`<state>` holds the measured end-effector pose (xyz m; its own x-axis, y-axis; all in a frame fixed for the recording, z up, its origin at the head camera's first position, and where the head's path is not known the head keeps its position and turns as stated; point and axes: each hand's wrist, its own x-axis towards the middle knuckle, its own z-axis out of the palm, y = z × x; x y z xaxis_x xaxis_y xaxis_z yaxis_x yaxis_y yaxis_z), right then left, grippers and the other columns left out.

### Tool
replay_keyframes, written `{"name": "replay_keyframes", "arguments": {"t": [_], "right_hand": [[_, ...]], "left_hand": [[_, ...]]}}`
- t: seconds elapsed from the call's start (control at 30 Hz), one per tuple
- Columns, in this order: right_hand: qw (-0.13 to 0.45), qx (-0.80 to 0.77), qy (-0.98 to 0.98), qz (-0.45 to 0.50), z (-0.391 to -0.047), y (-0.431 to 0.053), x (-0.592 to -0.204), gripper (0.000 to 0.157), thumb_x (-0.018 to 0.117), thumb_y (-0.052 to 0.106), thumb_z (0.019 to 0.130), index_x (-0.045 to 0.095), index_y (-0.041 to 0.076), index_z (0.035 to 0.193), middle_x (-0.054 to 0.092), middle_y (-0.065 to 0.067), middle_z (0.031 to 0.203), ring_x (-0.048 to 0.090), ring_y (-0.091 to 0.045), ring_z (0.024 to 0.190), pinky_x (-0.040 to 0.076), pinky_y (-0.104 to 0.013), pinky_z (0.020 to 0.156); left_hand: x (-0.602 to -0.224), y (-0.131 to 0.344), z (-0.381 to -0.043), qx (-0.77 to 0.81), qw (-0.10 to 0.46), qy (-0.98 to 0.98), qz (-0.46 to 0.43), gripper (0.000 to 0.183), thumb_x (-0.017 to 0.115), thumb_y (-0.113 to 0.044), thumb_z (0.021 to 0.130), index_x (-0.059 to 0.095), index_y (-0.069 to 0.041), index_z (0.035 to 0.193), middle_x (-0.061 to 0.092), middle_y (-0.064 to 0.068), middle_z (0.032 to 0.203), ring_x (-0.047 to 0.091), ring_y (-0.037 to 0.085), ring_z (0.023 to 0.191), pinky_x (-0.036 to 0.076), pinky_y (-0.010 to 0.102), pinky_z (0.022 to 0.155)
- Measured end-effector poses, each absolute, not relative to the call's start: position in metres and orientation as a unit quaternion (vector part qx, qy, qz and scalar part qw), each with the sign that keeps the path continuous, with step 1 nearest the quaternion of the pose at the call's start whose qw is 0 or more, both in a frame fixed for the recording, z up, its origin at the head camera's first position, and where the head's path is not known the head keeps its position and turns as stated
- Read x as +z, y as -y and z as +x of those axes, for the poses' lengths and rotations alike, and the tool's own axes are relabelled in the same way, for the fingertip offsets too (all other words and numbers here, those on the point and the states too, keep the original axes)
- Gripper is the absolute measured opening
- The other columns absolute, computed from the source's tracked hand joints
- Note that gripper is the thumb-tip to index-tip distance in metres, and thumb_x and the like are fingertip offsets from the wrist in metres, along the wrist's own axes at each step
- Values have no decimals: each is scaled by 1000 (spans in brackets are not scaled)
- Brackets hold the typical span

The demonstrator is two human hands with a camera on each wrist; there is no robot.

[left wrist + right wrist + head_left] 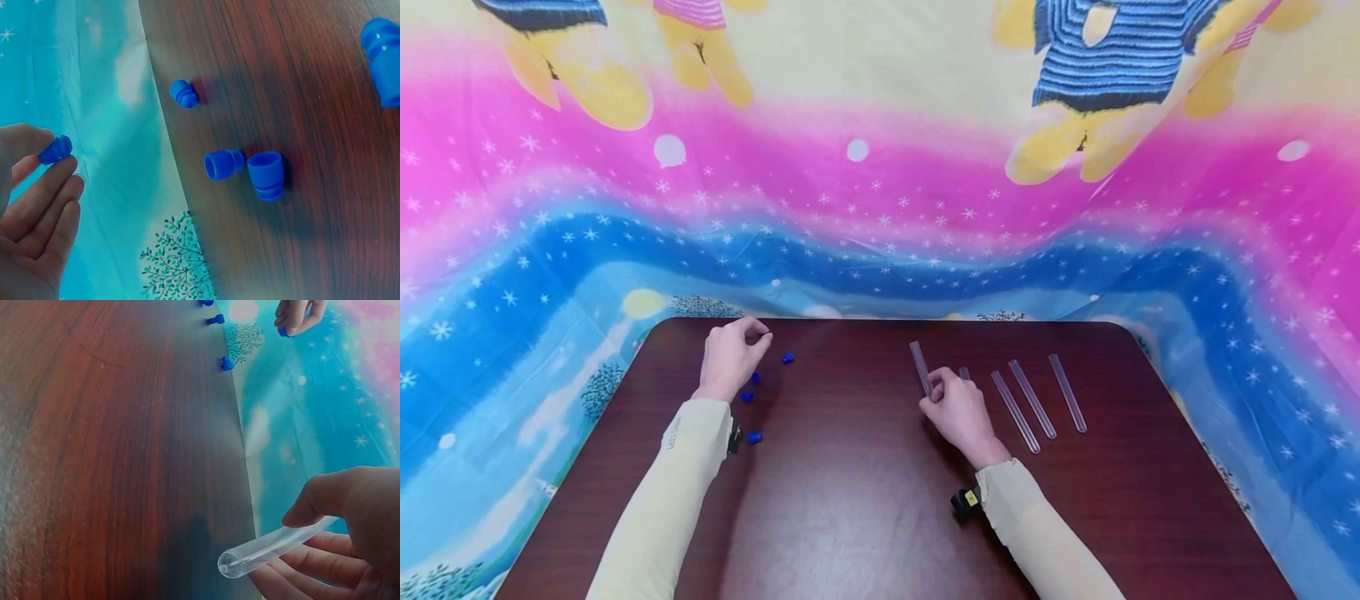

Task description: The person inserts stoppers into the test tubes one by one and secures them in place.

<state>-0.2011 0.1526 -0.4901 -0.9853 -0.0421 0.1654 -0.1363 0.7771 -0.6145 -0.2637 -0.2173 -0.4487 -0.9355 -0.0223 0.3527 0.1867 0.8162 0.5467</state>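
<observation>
My left hand (730,360) is above the far left of the table, pinching a small ribbed blue test tube cap (56,150) between thumb and index finger. Its other fingers lie side by side below the cap in the left wrist view. On the right, my right hand (961,414) holds a clear test tube (265,553) between thumb and fingers, its open mouth pointing away from the palm. Several loose blue caps (755,437) lie on the table near my left hand. To the right of my right hand lie several clear test tubes (1015,412), one partly hidden behind it.
The dark wood-grain table (842,500) ends at a far edge just beyond both hands. A printed cloth (865,200) hangs behind it and along the sides. Each wrist wears a small black camera (964,502).
</observation>
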Motion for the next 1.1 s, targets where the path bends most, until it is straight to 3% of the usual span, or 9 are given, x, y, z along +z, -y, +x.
{"name": "replay_keyframes", "arguments": {"t": [0.73,1.1], "right_hand": [[108,376,919,51,-198,-150,-486,25,79,9,89,74,8,113,69,0,85,68,-10,73,59,-37,70],[115,385,914,56,-196,-149,-485,26,79,9,89,74,9,114,70,0,85,69,-12,73,59,-38,70]], "left_hand": [[-442,197,-263,-320,223,916,-96,7,78,-18,92,79,-12,95,77,5,92,69,26,77,54,42,70],[-437,186,-259,-328,220,913,-102,7,77,-19,93,78,-13,96,77,3,92,65,17,66,52,38,67]]}}
